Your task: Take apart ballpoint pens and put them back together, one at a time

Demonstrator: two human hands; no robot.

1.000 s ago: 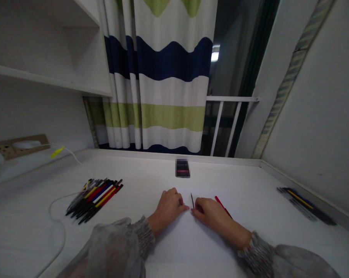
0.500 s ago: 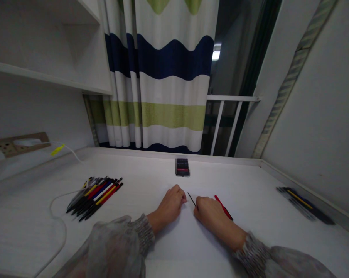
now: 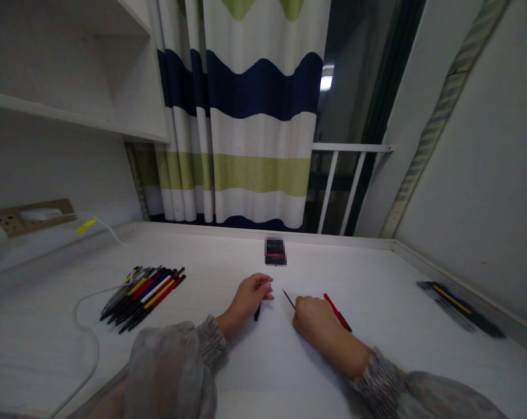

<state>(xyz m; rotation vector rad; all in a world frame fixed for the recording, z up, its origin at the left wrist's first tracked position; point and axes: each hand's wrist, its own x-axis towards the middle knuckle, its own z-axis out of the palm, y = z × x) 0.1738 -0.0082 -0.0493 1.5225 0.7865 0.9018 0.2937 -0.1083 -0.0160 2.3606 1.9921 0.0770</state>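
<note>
My left hand (image 3: pixel 248 295) hovers over or rests on the white desk, its fingers loosely apart and pointing right. A short black piece (image 3: pixel 257 312), like a pen part, shows just below its fingers; whether they touch is unclear. My right hand (image 3: pixel 318 320) is closed around a thin dark pen refill (image 3: pixel 289 298), whose tip sticks out toward the upper left. Beside the right wrist lies a red pen part (image 3: pixel 337 312) with a dark lower end, partly hidden by the hand.
Several pens (image 3: pixel 145 294) are bunched on the left of the desk (image 3: pixel 228 256), beside a white cable (image 3: pixel 98 343). A blurred dark item (image 3: pixel 275 251) lies at the back. More dark, slim pen parts (image 3: pixel 459 308) lie at the right edge.
My left hand has moved left, away from the refill tip, and its fingers have loosened. The black piece has come into sight beneath it. My right hand stays in place.
</note>
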